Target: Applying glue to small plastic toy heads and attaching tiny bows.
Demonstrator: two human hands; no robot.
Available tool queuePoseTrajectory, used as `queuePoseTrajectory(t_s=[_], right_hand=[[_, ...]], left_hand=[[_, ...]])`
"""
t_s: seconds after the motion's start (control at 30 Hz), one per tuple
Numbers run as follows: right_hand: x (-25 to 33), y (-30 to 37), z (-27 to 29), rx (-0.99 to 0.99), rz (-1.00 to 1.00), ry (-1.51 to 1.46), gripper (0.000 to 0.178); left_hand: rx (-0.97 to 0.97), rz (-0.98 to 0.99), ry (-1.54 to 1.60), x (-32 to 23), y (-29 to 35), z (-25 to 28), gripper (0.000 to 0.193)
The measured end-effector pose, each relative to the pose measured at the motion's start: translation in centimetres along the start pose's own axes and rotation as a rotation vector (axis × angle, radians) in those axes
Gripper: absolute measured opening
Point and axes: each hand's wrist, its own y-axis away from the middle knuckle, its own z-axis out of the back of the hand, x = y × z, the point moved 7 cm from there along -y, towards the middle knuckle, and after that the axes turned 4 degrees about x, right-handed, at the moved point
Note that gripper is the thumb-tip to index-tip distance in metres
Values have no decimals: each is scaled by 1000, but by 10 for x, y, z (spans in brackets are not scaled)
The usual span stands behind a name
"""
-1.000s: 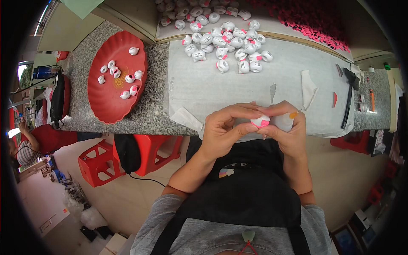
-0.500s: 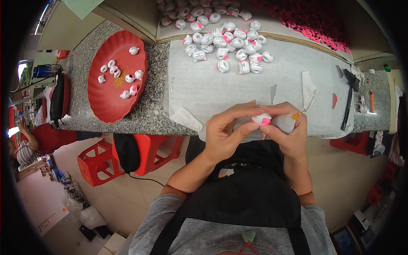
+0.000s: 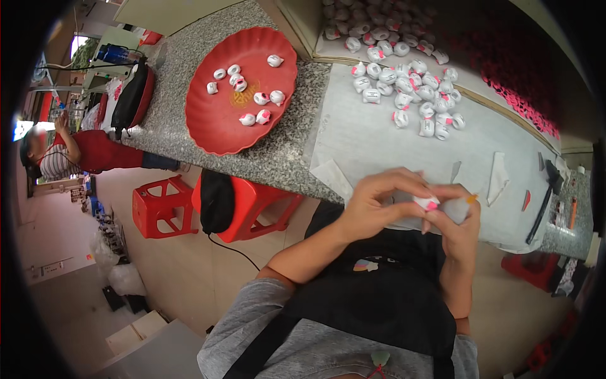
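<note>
Over the near edge of the white paper [image 3: 366, 142], both my hands hold one small white cat-head bead [image 3: 424, 201] with a pink bow. My left hand [image 3: 379, 205] pinches it between thumb and fingers. From the other side, the fingertips of my right hand [image 3: 464, 237] meet the bead. That hand also grips a translucent squeeze bottle [image 3: 454, 210] with an orange-yellow tip, lying across its palm. Farther off on the paper stand several similar white beads [image 3: 404, 101] with pink bows. A little blur softens the fingers.
A red scalloped dish [image 3: 201, 126] with several beads stands left on the granite counter [image 3: 297, 139]. More beads and many pink pieces [image 3: 514, 95] fill the shelf behind. Paper scraps [image 3: 499, 177] and a black tool [image 3: 541, 211] lie right. Red stools [image 3: 165, 208] and another person [image 3: 69, 148] are left.
The whole view has swung left, so dish, beads and counter sit farther right and tilted. Both hands keep hold of the same bead and bottle.
</note>
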Motion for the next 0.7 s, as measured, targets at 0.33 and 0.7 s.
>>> queuePoseTrajectory(t_s=[0.33,0.7], right_hand=[[6,-1,22,-158,65,130,41],[29,22,35,-251,191,62,30]], left_hand=[[-494,-78,-1196,-68,-28,85,33],[-201,-47,-884,-12,-39,36,23]])
